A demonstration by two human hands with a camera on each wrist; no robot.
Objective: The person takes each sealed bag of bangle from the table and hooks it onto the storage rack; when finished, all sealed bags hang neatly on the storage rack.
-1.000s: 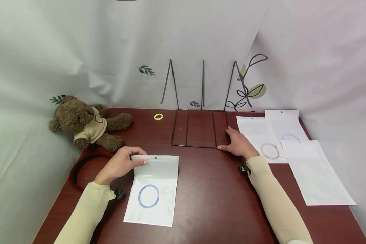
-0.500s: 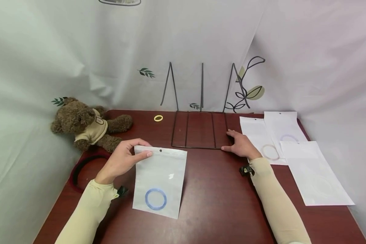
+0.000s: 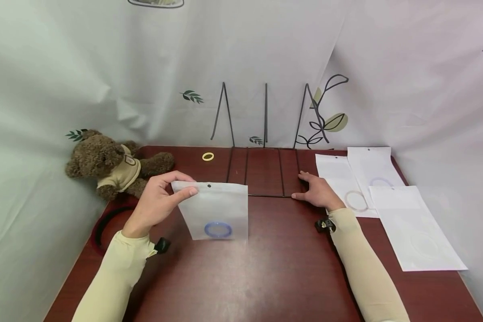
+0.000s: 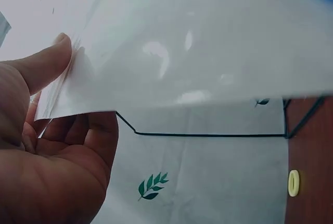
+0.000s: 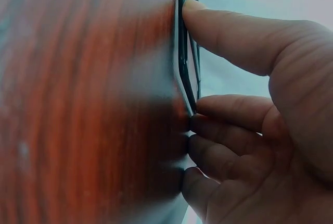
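Observation:
My left hand (image 3: 157,201) pinches the top left edge of a translucent zip bag (image 3: 185,210) between thumb and fingers. Low inside the bag lies a blue bangle (image 3: 206,229); only its blue edge shows in the left wrist view. The bag hangs tilted above the table, overlapping the front left of a black wire rack (image 3: 265,195) in the head view. At the rack's front right corner my right hand (image 3: 318,191) holds its base, with the thumb (image 5: 223,28) on the bar and the index finger at the bend.
On the right of the red-brown table (image 3: 265,277) lie several white bags (image 3: 418,219) with rings inside. A yellow ring (image 3: 208,156) sits left of the rack. At the left are a teddy bear (image 3: 118,167) and a dark red hoop (image 3: 98,226).
My left hand has lifted the bag up and slightly right, tipping its lower end away toward the rack. The right hand stays at the rack's corner.

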